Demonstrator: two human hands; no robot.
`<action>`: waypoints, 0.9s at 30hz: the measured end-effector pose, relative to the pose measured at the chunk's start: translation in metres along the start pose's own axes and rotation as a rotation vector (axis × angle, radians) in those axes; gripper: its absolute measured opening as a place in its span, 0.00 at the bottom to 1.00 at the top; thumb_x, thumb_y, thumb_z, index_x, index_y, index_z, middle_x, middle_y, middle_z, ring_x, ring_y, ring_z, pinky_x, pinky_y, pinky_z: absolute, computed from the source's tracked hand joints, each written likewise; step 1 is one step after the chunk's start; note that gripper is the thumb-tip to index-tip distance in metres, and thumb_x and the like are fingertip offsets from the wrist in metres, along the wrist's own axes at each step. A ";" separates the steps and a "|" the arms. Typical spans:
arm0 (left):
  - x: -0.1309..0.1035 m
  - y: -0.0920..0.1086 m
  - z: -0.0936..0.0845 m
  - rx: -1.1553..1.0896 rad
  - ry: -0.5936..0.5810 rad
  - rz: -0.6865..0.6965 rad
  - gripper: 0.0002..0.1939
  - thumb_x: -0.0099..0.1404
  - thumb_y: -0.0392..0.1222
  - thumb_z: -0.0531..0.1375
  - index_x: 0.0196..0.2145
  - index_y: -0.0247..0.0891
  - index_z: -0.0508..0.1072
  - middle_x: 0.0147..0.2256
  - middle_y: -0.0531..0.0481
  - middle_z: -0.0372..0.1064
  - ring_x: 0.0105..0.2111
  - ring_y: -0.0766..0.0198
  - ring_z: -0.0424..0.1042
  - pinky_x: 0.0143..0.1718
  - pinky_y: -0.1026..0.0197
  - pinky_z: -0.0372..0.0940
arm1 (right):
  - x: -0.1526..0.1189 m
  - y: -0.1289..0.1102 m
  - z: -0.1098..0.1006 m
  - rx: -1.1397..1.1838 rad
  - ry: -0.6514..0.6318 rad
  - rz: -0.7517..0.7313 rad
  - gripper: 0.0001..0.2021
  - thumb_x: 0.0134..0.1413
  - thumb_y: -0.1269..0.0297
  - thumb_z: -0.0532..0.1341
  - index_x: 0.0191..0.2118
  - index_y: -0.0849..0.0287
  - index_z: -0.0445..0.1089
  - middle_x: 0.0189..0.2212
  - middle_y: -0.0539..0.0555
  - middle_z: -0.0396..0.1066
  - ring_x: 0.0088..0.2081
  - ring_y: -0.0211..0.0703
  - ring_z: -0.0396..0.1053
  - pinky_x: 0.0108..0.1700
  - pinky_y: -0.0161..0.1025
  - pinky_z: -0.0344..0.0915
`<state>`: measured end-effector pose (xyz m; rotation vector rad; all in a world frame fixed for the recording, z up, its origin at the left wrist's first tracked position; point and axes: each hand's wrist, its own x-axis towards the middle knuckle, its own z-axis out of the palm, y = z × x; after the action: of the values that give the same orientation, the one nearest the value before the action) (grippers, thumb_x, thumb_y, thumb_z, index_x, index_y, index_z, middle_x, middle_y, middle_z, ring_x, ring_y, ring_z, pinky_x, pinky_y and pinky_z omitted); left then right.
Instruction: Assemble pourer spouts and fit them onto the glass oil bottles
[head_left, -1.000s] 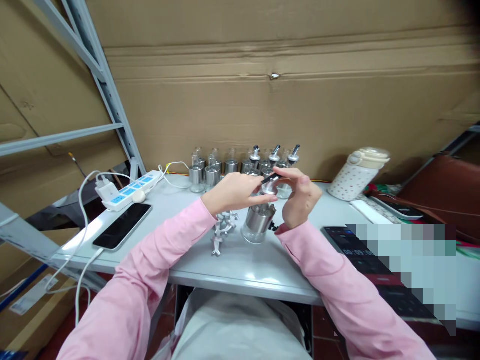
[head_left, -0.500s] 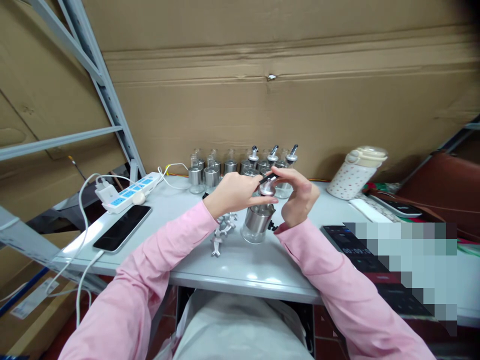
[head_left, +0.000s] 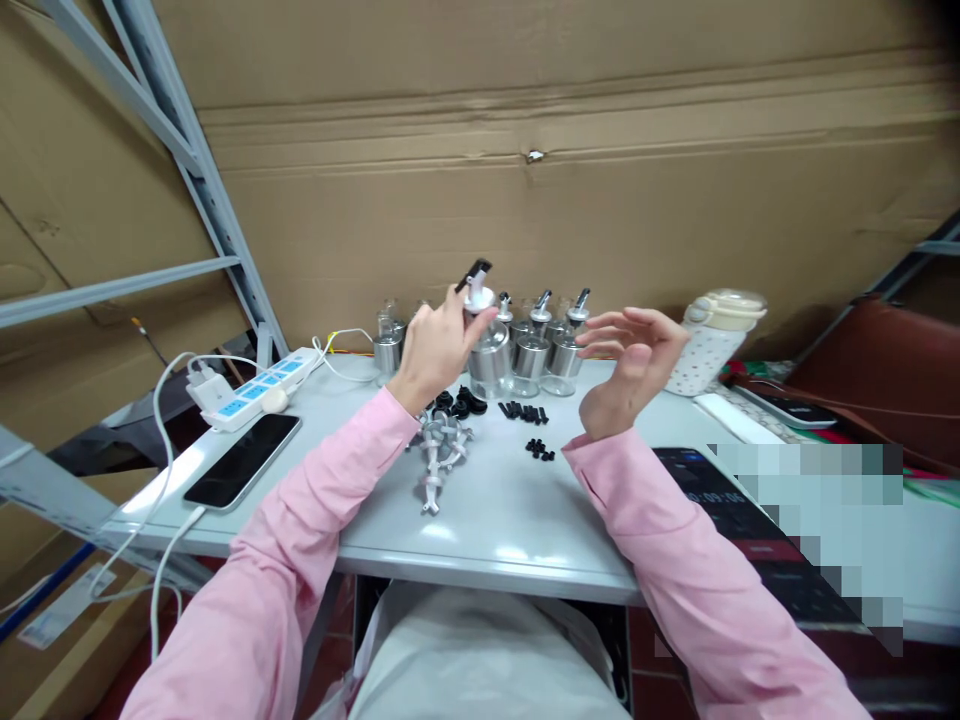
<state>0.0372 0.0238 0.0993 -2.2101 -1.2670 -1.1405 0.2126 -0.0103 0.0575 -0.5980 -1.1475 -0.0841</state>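
My left hand (head_left: 435, 348) is closed around the neck of a glass bottle (head_left: 490, 368) with a steel band, near the back row. On this bottle sits a silver pourer (head_left: 478, 296) with a black flip lid. Empty and with its fingers apart, my right hand (head_left: 634, 368) hovers right of the row. Other bottles with pourers, such as one bottle (head_left: 529, 356), stand beside the held one. Silver pourer parts (head_left: 444, 440) lie in a pile below my left wrist, near black stoppers (head_left: 466, 402), short black tubes (head_left: 525, 412) and small black pieces (head_left: 540, 449).
A power strip (head_left: 259, 390) with cables and a phone (head_left: 244, 462) lie on the left. To the right are a speckled tumbler (head_left: 709, 350), a phone showing a timer (head_left: 716, 495) and a brown bag (head_left: 870, 385). Cardboard (head_left: 525, 220) stands behind the table.
My left hand has carried the bottle from the table's middle back to the row. My right hand has come off the pourer and moved right, its fingers opening.
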 end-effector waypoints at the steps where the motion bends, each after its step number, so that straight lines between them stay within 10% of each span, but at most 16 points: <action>1: 0.002 -0.005 0.003 -0.012 0.014 -0.045 0.29 0.66 0.60 0.39 0.51 0.35 0.59 0.38 0.44 0.71 0.33 0.63 0.70 0.34 0.62 0.58 | 0.000 0.001 0.000 0.006 -0.006 0.001 0.13 0.59 0.50 0.47 0.43 0.48 0.60 0.34 0.52 0.66 0.28 0.41 0.67 0.27 0.39 0.62; 11: 0.003 -0.047 0.046 -0.078 -0.093 -0.213 0.22 0.67 0.51 0.47 0.50 0.29 0.57 0.47 0.33 0.65 0.42 0.54 0.71 0.39 0.59 0.63 | -0.006 0.009 0.001 -0.026 -0.095 -0.032 0.10 0.60 0.55 0.48 0.41 0.51 0.61 0.29 0.52 0.67 0.28 0.41 0.67 0.28 0.40 0.62; 27: -0.008 -0.050 0.064 -0.103 -0.243 -0.196 0.19 0.67 0.49 0.49 0.48 0.31 0.59 0.44 0.37 0.69 0.44 0.50 0.71 0.40 0.58 0.63 | -0.010 0.016 -0.001 -0.215 -0.427 -0.037 0.09 0.60 0.61 0.49 0.41 0.56 0.61 0.26 0.49 0.68 0.28 0.37 0.68 0.32 0.35 0.64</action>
<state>0.0232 0.0865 0.0489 -2.4019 -1.5860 -1.0508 0.2144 0.0005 0.0418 -0.8103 -1.5770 -0.1164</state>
